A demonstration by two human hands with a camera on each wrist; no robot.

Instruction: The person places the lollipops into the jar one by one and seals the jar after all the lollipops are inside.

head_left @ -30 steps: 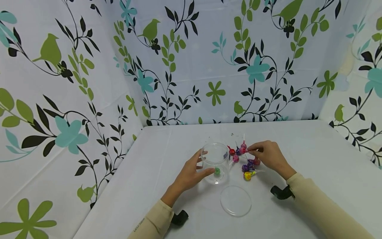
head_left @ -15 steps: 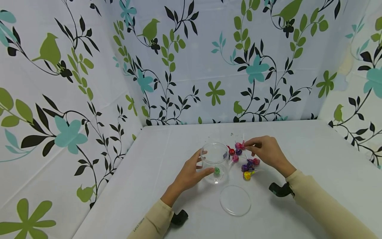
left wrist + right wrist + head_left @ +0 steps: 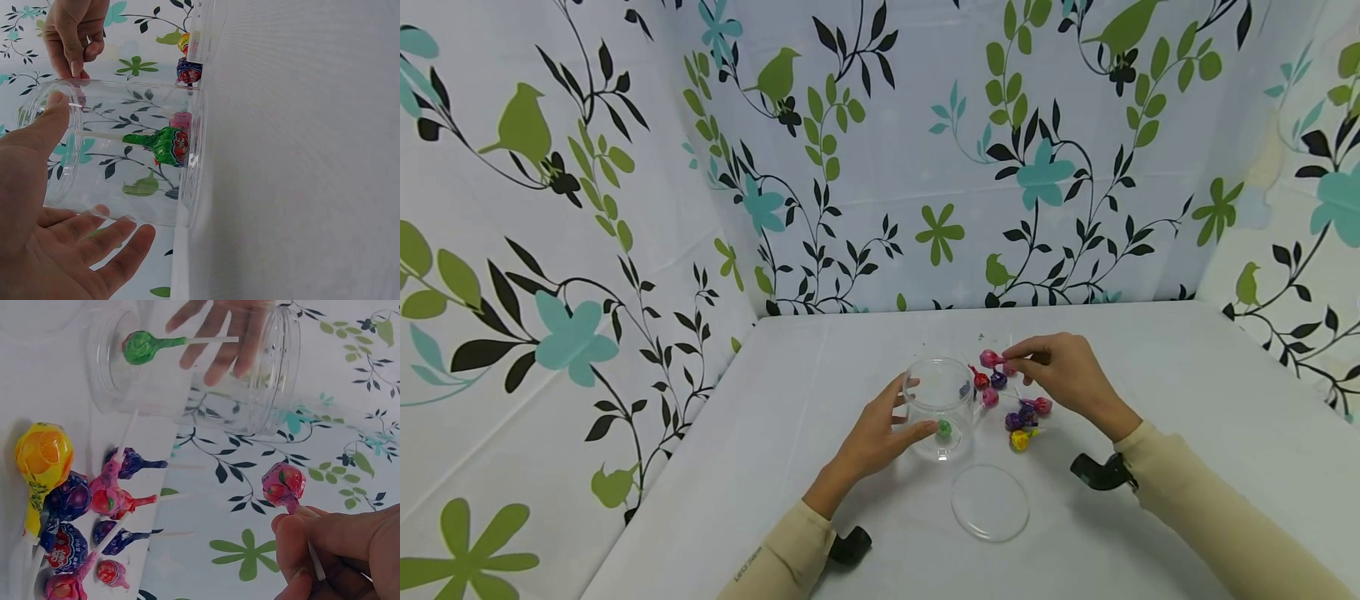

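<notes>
The right hand (image 3: 1067,375) pinches a pink lollipop (image 3: 284,485) by its stick, thumb and finger closed narrowly just behind the wrapped head; that short hold probably keeps the candy pointing ahead of the fingertips without wobbling. It is lifted off the worktop (image 3: 820,367), near the level of the rim of the clear jar (image 3: 958,412), but apart from it.

The jar stands upright to the right hand's left, within the left hand (image 3: 874,437), whose thumb lies on the near side and spread fingers behind, likely to steady so light a vessel while its mouth stays unblocked. Inside, a green lollipop (image 3: 169,147) rests head down, stick up, as the heavier end would tend to settle.

Loose lollipops (image 3: 70,495) lie beneath and nearer than the right hand, easy to reach. The lid (image 3: 990,502) lies nearer the person than both hands, leaving the jar uncovered.
</notes>
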